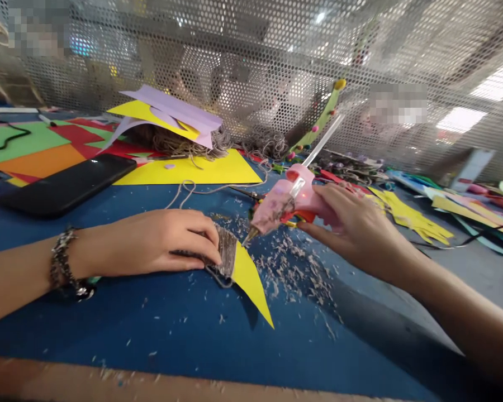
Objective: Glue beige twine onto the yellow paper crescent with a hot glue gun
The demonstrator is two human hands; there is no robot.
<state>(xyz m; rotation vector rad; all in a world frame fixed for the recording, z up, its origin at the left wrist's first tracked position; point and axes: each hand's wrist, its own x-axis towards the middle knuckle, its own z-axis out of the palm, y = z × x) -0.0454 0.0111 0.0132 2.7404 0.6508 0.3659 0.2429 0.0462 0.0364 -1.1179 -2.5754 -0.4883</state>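
My right hand is wrapped round the handle of a pink glue gun with a clear glue stick poking out of its back. Its nozzle points down to the left, right by the edge of a yellow paper crescent. Grey yarn is wound round the upper part of that crescent. My left hand lies over the wound part, fingers closed on it, hiding its far end. A loose strand of yarn loops below the fingers.
Grey yarn clippings are scattered on the blue table. A black phone lies at left beside coloured paper sheets. Behind stand folded purple paper, tangled yarn and a perforated metal screen. Yellow paper scraps lie at right.
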